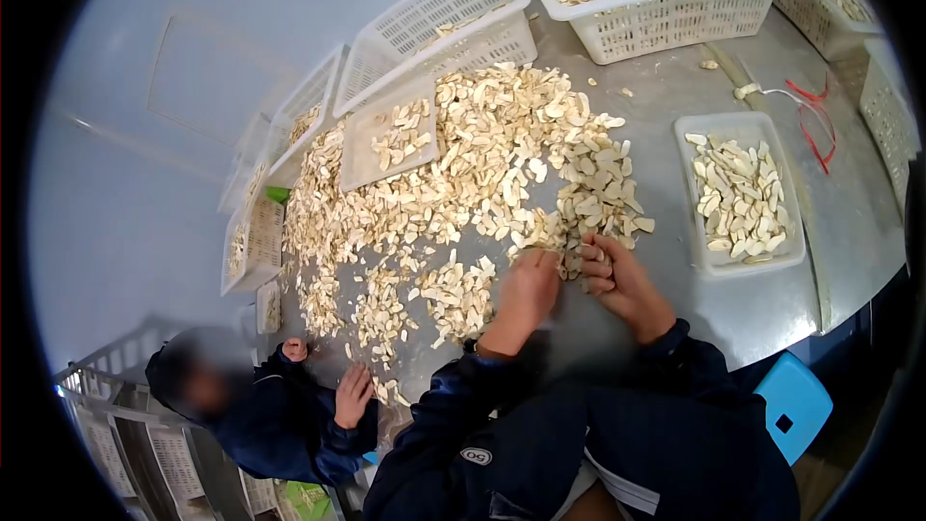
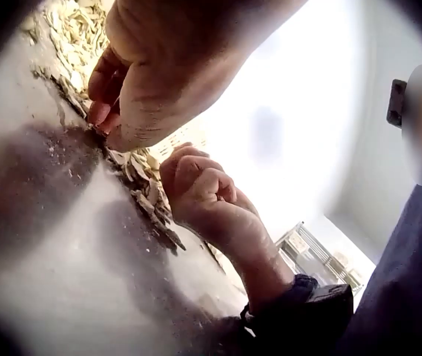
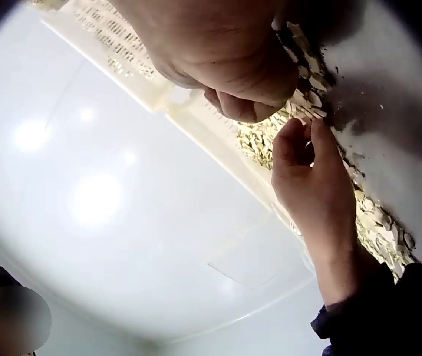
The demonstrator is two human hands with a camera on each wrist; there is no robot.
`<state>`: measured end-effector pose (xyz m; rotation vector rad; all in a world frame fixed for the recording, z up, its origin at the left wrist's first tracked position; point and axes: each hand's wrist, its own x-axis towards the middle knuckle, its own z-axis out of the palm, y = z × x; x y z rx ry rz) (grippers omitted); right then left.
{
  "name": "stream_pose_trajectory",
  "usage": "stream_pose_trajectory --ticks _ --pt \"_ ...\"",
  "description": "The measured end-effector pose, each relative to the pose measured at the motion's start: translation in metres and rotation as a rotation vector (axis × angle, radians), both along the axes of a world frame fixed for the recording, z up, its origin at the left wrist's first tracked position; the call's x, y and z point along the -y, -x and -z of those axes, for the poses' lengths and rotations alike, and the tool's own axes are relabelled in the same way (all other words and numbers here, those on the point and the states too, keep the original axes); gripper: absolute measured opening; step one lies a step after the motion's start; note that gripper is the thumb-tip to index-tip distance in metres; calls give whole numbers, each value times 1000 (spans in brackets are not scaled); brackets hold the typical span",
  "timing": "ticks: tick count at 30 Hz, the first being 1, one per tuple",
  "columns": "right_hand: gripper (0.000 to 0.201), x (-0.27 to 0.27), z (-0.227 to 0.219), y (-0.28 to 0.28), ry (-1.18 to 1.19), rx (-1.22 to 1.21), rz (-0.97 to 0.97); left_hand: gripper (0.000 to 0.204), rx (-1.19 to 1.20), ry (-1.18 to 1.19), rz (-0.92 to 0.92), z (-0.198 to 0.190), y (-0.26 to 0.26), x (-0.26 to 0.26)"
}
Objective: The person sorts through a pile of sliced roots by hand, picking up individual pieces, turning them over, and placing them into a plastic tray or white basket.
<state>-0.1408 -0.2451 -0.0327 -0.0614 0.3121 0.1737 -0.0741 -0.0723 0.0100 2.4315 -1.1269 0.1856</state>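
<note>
Pale, flat dried slices [image 1: 482, 135] lie in a broad, loose heap on the metal table [image 1: 656, 241]. At the heap's near edge, my left hand [image 1: 529, 289] pinches a slice between thumb and fingers, its fingertips low among the other pieces in the left wrist view. Close beside it on the right, my right hand [image 1: 625, 287] has its fingers curled in, right at the slices by the edge. From the left wrist view this right hand [image 2: 203, 193] looks like a loose fist; I cannot tell whether its palm holds anything.
A white tray [image 1: 796, 232] of slices stands to the right, and another tray [image 1: 386, 169] sits on the heap. White perforated baskets [image 1: 666, 29] line the back. Another person's hands [image 1: 355, 396] rest at the table's left edge. A blue stool [image 1: 805, 400] is at lower right.
</note>
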Motion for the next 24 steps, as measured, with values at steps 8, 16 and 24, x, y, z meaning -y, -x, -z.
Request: stream_pose_trajectory --ticks 8,16,24 --pt "17 -12 -17 -2 163 -110 -1 16 -601 401 -249 19 -15 -27" --pt "21 -11 -29 2 369 -86 28 12 -557 422 -147 14 -19 -15" --pt "18 -4 -24 3 386 -89 55 14 -131 73 -106 14 -3 7"
